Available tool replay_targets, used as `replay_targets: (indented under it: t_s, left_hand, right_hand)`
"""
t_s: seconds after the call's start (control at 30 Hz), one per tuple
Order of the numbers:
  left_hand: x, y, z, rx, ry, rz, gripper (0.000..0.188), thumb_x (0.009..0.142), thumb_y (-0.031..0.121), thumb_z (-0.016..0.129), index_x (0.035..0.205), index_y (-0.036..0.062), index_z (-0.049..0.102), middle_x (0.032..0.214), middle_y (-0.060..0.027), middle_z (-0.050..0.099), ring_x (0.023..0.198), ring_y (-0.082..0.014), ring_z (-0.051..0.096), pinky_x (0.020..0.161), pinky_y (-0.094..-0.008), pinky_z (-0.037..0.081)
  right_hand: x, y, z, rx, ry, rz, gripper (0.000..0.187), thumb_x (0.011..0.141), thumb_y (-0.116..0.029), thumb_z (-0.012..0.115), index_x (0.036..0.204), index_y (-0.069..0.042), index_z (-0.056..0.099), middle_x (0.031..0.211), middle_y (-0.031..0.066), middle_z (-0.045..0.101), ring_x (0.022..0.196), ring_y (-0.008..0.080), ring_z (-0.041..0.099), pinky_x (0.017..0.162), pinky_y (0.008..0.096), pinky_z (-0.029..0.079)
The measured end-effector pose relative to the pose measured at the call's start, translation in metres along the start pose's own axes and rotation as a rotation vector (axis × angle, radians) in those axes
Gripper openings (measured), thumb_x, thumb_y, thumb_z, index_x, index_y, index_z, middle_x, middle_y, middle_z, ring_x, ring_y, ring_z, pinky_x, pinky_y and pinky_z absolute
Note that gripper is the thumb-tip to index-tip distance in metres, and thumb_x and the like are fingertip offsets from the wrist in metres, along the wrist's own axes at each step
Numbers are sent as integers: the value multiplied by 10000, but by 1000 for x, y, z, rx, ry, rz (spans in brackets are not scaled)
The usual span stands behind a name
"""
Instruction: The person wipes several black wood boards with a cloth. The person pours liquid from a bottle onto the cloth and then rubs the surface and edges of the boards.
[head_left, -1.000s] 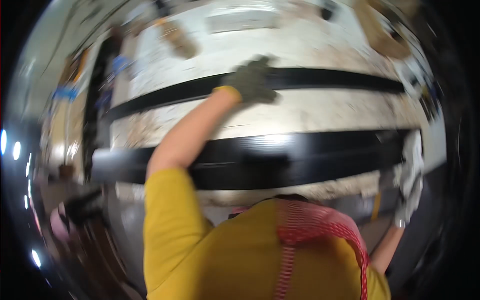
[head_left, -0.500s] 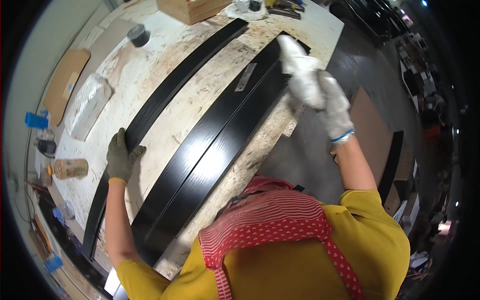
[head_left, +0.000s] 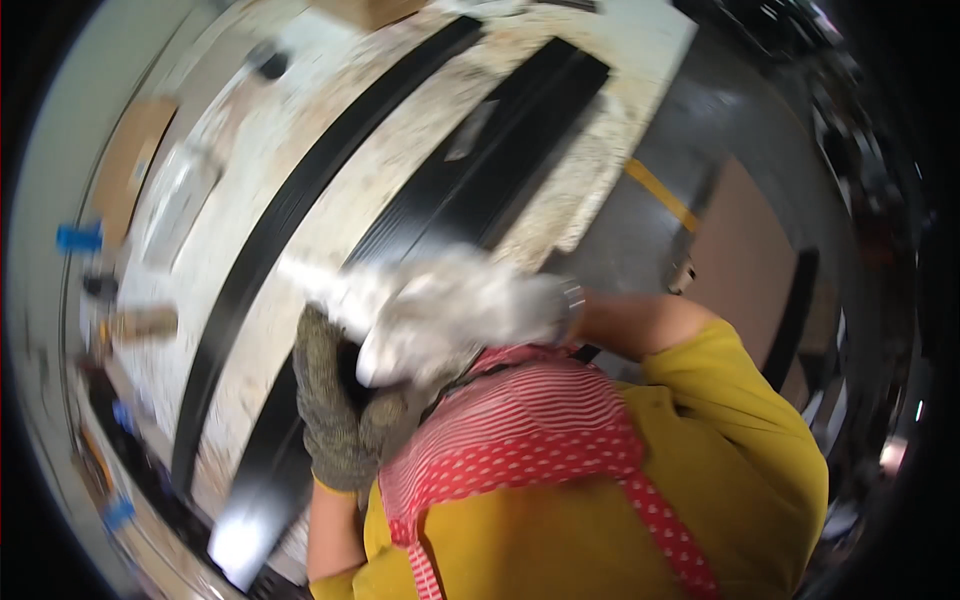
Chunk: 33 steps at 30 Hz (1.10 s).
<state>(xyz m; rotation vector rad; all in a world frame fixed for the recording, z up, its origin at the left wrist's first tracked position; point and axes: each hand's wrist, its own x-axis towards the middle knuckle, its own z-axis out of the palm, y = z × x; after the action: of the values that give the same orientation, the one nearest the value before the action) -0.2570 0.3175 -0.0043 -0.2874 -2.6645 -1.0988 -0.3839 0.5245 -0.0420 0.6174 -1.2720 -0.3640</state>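
Observation:
My right hand (head_left: pixel 530 305), in a pale glove and blurred by motion, grips a bunched white cloth (head_left: pixel 410 300) in front of my body. The cloth hangs over the pair of glossy black boards (head_left: pixel 525 130), which lie side by side on the worktable. Close below the cloth's left end is my left hand (head_left: pixel 340 410), in a dark green glove, fingers stretched and thumb apart. Whether it touches cloth or board I cannot tell. A narrow, curved black strip (head_left: pixel 290 210) lies farther left. On the boards rests a small flat grey piece (head_left: pixel 470 130).
The stained white worktable (head_left: pixel 320 255) spreads under the boards. Along its left side are a plastic-wrapped block (head_left: pixel 180 205), a bottle (head_left: pixel 145 323), a brown panel (head_left: pixel 133 160) and a dark cup (head_left: pixel 268 60). Right of the table, a brown sheet (head_left: pixel 740 260) stands near a yellow floor stripe (head_left: pixel 660 193).
My right hand swung with the cloth from the boards' far end back toward my body. My left hand left the curved strip and moved right, beside the cloth.

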Motion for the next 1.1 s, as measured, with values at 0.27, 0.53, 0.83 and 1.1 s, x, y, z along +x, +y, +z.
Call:
replay_targets:
  t_s: [0.27, 0.53, 0.83, 1.1]
  left_hand:
    - [26, 13, 42, -60, 155, 62, 648, 825, 206, 702, 1414, 100, 454, 1471, -273, 344, 1351, -423, 366, 1121, -467, 321]
    - [-23, 15, -27, 158, 91, -92, 296, 851, 253, 686, 1126, 149, 653, 1074, -104, 655, 938, -270, 642, 760, -388, 535]
    - [-57, 3, -17, 625, -215, -315, 729, 784, 431, 725, 1410, 175, 452, 1359, -92, 530, 1289, -326, 452, 1064, -488, 367]
    - [-182, -40, -125, 991, -87, -845, 872, 575, 214, 871, 1363, 161, 501, 1262, -122, 560, 1150, -323, 529, 967, -432, 454]
  right_hand:
    - [31, 22, -28, 1540, -998, 217, 142, 827, -11, 648, 964, 19, 667, 1273, 240, 527, 1098, 327, 592, 936, 353, 505]
    - [4, 73, 32, 1676, -1106, 599, 203, 874, 44, 594, 1074, 62, 627, 1176, 166, 590, 1112, 253, 579, 994, 331, 459]
    - [-17, 22, 4, 1411, -998, -94, 762, 691, -188, 777, 1370, -60, 458, 1387, 175, 468, 1277, 375, 448, 1117, 537, 286]
    - [-5, 14, 9, 1465, -948, 13, 741, 654, -203, 806, 1324, -100, 506, 1283, 150, 530, 1213, 360, 482, 1064, 523, 333]
